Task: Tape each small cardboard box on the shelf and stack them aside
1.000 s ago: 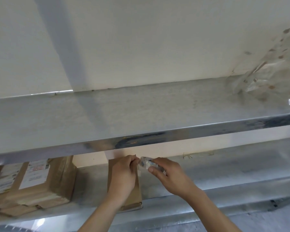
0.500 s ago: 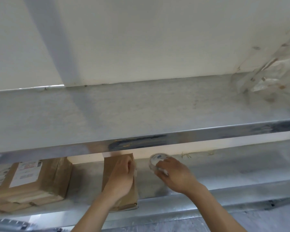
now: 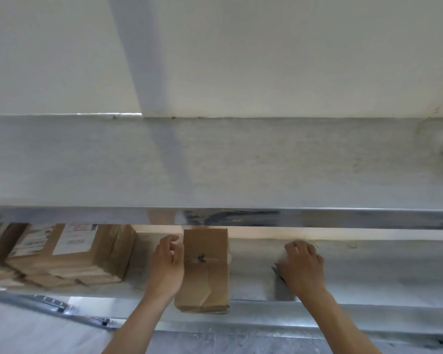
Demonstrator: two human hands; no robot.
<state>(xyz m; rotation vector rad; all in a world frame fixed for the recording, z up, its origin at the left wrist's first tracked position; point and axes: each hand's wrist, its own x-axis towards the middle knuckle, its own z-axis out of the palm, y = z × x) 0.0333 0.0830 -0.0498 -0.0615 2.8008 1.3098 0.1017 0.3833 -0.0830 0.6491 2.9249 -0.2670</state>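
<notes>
A small brown cardboard box (image 3: 205, 272) stands on the lower metal shelf (image 3: 384, 274), with a strip of tape across its top. My left hand (image 3: 167, 267) rests against the box's left side, thumb touching its edge and fingers loosely curled beside it. Further right, my right hand (image 3: 303, 268) lies palm down on the shelf with its fingers curled over the clear tape roll (image 3: 278, 269). Only a blurred sliver of the roll shows at the hand's left edge.
Taped, labelled cardboard boxes (image 3: 72, 254) are stacked at the left of the lower shelf. The upper shelf (image 3: 215, 162) overhangs the hands, and its shiny front lip hides the back of the lower shelf. A white wall rises behind.
My left hand has slid off the box's top to its left side. My right hand has moved right and down onto the shelf with the tape roll. The view has shifted right.
</notes>
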